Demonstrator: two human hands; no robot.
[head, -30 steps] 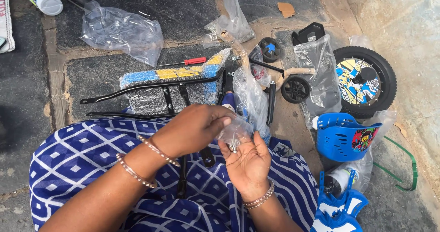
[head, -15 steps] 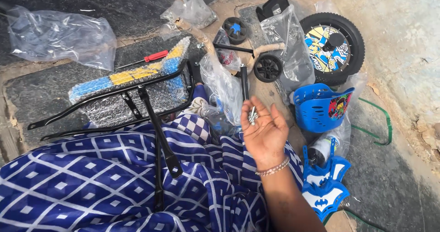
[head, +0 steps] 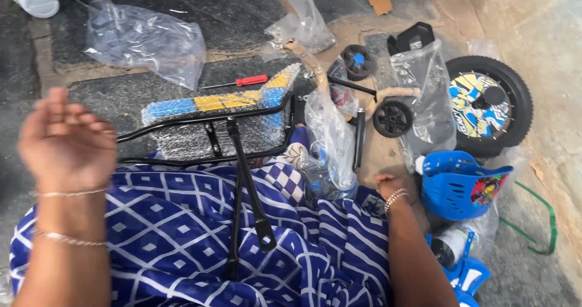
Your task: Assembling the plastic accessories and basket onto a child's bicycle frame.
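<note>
A: How far along is the work judged to be?

B: Early, by the look of it. Nothing is seen joined yet. The black metal frame (head: 242, 155) is laid across the lap, on the blue and white patterned cloth (head: 182, 234), partly wrapped in bubble wrap with a blue and yellow padded strip on top. The large wheel (head: 490, 105), rubber-tyred with a printed disc, is lying flat on the stone floor (head: 545, 52), not fitted to anything.

A: And the smaller parts?

B: The blue plastic basket (head: 456, 185) is set just beside the right knee. Two small black wheels (head: 393, 118) are seen apart from the frame, one under a clear plastic bag (head: 424, 94). A red-handled screwdriver (head: 239, 82) is left on the floor beyond the frame, untouched. Crumpled clear bags (head: 145, 40) are scattered about, thin and glossy.

A: What is held in the hands?

B: The left hand (head: 66, 143) is raised at the left side, fingers loosely curled and half open; nothing is seen in it. The right hand (head: 391, 182) is lowered beside the basket, near a clear bag, with beaded bracelets at the wrist; its fingers are hidden, so whether anything is gripped cannot be told.

A: So most is left undone?

B: It is judged so: wheels, basket and frame are all separate.
</note>
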